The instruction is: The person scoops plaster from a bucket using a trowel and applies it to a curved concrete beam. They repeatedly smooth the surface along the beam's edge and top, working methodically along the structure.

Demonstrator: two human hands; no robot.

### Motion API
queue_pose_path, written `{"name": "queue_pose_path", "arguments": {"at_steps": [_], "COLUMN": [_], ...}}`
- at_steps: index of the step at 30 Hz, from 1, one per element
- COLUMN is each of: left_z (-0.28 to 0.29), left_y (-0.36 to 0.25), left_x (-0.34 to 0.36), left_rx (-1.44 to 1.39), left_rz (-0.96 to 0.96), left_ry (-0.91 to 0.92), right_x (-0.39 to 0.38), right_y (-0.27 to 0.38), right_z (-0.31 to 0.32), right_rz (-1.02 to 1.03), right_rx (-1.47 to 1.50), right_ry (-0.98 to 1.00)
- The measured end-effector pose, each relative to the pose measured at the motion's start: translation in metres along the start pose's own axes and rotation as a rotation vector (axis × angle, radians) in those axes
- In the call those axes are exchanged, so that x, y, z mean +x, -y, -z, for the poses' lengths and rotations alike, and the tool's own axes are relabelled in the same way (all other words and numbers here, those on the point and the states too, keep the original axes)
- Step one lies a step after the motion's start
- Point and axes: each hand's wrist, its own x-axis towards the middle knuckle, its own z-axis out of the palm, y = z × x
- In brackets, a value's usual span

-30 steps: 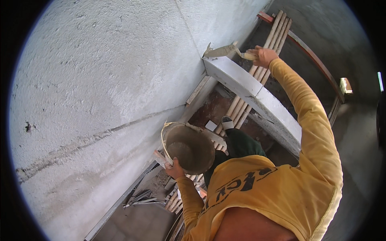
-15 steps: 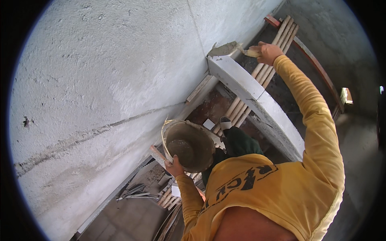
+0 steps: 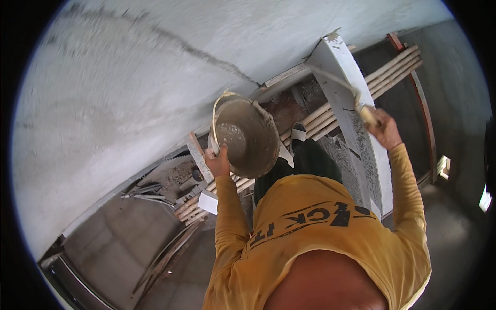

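Observation:
My left hand [image 3: 218,161] is closed at the rim of a mortar-stained bucket [image 3: 253,142], by its pale handle. The bucket tilts so its inside shows, with a little grey residue at the bottom. My right hand [image 3: 383,129] grips the wooden handle of a trowel [image 3: 356,98]. Its blade is seen nearly edge-on, over the side of a low wall of pale blocks [image 3: 347,64]; whether it touches is unclear. A dab of mortar [image 3: 332,36] sits at the wall's far end, against the big grey plastered wall [image 3: 150,93].
Beneath me run scaffold poles [image 3: 320,121], with more poles [image 3: 194,206] at lower left. A red-brown bar [image 3: 423,103] stands at right. A white block piece [image 3: 208,202], scrap strips [image 3: 147,192] and long bent strips [image 3: 165,253] lie below. My shoe [image 3: 298,133] is on the poles.
My right hand has drawn the trowel back from the block wall's far end toward me, and its blade has turned edge-on. The bucket stays in my left hand. The view has swung round.

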Motion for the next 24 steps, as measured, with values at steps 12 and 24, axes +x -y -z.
{"name": "queue_pose_path", "arguments": {"at_steps": [12, 24], "left_z": [0.033, 0.097], "left_y": [-0.054, -0.090], "left_x": [0.027, 0.052], "left_rx": [0.361, 0.630], "left_rz": [-0.162, -0.189], "left_ry": [-0.011, 0.000], "right_x": [0.073, 0.075], "right_y": [0.189, 0.278], "right_z": [-0.208, -0.260], "right_rz": [0.509, 0.614], "right_rx": [-0.776, -0.932], "right_ry": [0.462, 0.703]}}
